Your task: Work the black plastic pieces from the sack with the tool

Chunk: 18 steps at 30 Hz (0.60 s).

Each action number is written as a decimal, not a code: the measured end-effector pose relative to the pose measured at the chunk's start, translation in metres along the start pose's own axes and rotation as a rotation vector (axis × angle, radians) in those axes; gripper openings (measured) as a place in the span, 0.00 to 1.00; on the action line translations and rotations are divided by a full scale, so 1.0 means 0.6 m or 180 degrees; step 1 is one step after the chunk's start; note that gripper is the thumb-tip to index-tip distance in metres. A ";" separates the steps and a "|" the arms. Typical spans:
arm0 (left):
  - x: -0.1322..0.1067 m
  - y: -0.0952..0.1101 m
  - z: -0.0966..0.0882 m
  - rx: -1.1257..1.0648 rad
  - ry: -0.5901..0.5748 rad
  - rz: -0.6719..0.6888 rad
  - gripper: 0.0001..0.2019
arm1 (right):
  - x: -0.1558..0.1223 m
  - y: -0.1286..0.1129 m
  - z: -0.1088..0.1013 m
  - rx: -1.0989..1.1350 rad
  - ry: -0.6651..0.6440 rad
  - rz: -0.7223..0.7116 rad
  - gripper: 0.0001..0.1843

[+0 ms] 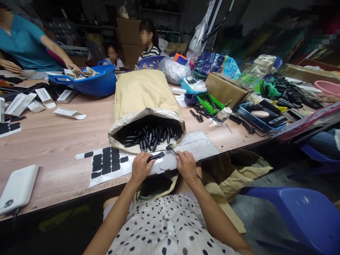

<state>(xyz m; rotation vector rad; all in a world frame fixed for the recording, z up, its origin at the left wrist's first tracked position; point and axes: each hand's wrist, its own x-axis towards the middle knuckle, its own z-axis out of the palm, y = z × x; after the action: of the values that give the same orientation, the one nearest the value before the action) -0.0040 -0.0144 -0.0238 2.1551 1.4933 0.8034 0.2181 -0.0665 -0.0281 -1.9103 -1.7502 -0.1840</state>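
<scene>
There it was, the tight spot: from my distant seat I had the left hand [142, 166] at the counter [87, 131] edge, its grip pinched on a slim black piece [152, 158]. A small dark patch [161, 154] showed at the far end, though I couldn't tell whether the two were joined. And over on the right, the right hand [186, 165] had its grip wrapped around a hammer-like tool [170, 146], the metal head tipped toward the sack, near the left fingers. That closeness worried me most: one loose swing, I judged, and the tool could catch a fingertip or knock the piece askew.

Underneath, the grey board [199, 144] reached the counter's edge, so a hard push might have slid it, and anything dropped there could have gone down toward the lower sack [172, 186] by the lap. Just beyond, the big paper sack [145, 88] lay with its mouth facing me, crammed with black pieces [150, 138]; a bump from the tool head, I reckoned, could spill some onto the board. And on the left, the white sheet [126, 168] with its black patches [106, 159] lay just beside the left hand; a dragging wrist might have creased it or lifted a patch, particularly as its lower side lay close to the edge.
</scene>
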 end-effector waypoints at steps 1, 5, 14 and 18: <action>0.002 -0.002 0.000 -0.0018 -0.0008 0.0017 0.06 | -0.001 -0.002 -0.002 0.0134 0.0023 0.0009 0.15; 0.005 -0.007 0.000 -0.0128 -0.0006 0.0002 0.07 | -0.010 -0.026 -0.014 0.0930 -0.0026 -0.0003 0.17; 0.005 -0.003 -0.001 -0.0204 -0.0047 -0.0179 0.07 | -0.027 -0.079 -0.029 0.1528 -0.0181 -0.0395 0.22; 0.006 -0.003 -0.001 -0.0239 -0.0060 -0.0200 0.07 | -0.028 -0.083 -0.031 0.1321 -0.0287 -0.0575 0.23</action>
<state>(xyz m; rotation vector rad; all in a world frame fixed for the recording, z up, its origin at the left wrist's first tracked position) -0.0049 -0.0105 -0.0235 2.0455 1.4896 0.8024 0.1724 -0.0892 -0.0054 -1.4847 -1.8486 0.1912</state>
